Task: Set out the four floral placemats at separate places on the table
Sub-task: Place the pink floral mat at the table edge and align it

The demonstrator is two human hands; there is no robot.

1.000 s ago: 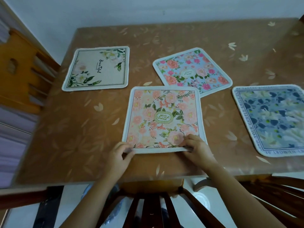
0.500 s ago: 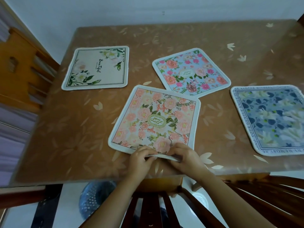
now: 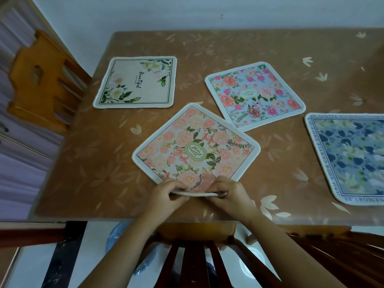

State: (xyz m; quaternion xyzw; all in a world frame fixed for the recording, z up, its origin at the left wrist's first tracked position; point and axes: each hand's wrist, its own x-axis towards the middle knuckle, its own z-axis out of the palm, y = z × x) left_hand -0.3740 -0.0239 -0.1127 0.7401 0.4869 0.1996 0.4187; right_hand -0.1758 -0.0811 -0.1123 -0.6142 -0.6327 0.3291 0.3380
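Observation:
Four floral placemats lie on the brown table (image 3: 87, 175). The peach-pink mat (image 3: 195, 146) sits nearest me, turned like a diamond, its near corner lifted off the table. My left hand (image 3: 166, 196) and my right hand (image 3: 230, 194) both pinch that raised corner. A cream mat with green leaves (image 3: 137, 83) lies at the far left. The light-blue mat with pink roses (image 3: 254, 93) lies behind the peach one, close to its far edge. A dark-blue mat with white flowers (image 3: 351, 156) lies at the right, cut off by the frame.
A light wooden chair (image 3: 43, 80) stands at the table's left side. A dark wooden chair back (image 3: 193, 258) is right under my arms at the near edge, another dark chair (image 3: 342, 256) at the lower right. A pale wall runs behind the table.
The peach-pink mat has been rotated from square-on to a diamond angle, and both hands have come together at its near corner, which is now lifted.

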